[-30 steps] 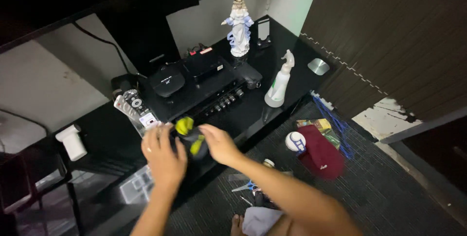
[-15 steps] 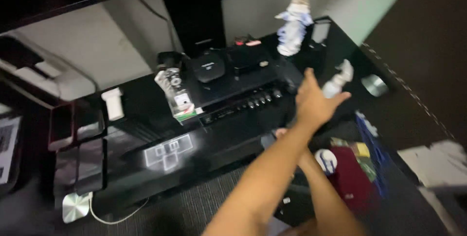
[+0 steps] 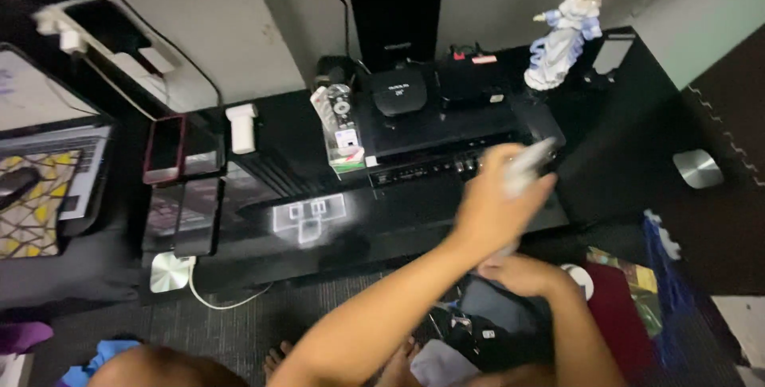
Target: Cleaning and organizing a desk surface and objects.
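My left hand (image 3: pixel 494 210) reaches across the black TV stand (image 3: pixel 621 140) and is closed around a white spray bottle (image 3: pixel 527 162), which looks blurred and tilted in front of the black receiver (image 3: pixel 434 136). My right hand (image 3: pixel 522 274) is lower, below the stand's front edge and over a heap of dark things on the floor (image 3: pixel 478 331); its fingers are partly hidden, so I cannot tell whether it holds anything.
On the stand are a white and blue figurine (image 3: pixel 564 36), a clear holder with remotes (image 3: pixel 340 125), two small black boxes (image 3: pixel 396 92), a white cylinder (image 3: pixel 241 127) and a red-edged device (image 3: pixel 171 148). A laptop (image 3: pixel 48 156) lies left. A maroon cap (image 3: pixel 613 311) and blue basket (image 3: pixel 669 275) are on the floor.
The view swung left. My left hand let go of the black and yellow item, reached right to the spray bottle and now grips it, lifted toward the receiver. My right hand dropped to the floor.
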